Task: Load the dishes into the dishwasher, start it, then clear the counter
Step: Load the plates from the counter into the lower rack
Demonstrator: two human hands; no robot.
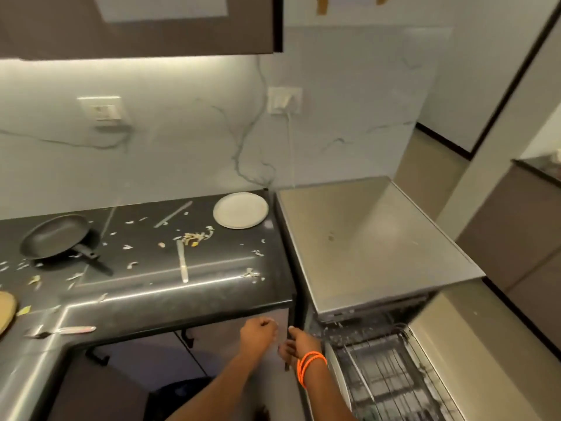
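Note:
The black counter (194, 294) holds a white plate (240, 210) at its back right corner, a black frying pan (56, 237) at the left, a butter knife (183, 265) in the middle and another knife (74, 330) at the front left. The steel dishwasher (379, 238) stands to the right with its door (461, 354) down and its wire rack (391, 378) pulled out; a pale plate edge (341, 384) shows at the rack's left side. My left hand (258, 332) is a closed fist under the counter edge. My right hand (299, 341), with orange bands at the wrist, wraps a dark vertical cabinet handle (287, 364).
Vegetable peels (195, 237) and scraps lie scattered over the counter. A wooden board edge (6, 311) shows at the far left. Cabinet doors with dark handles (98, 357) sit below the counter. A plug and cord (285, 100) hang on the marble wall.

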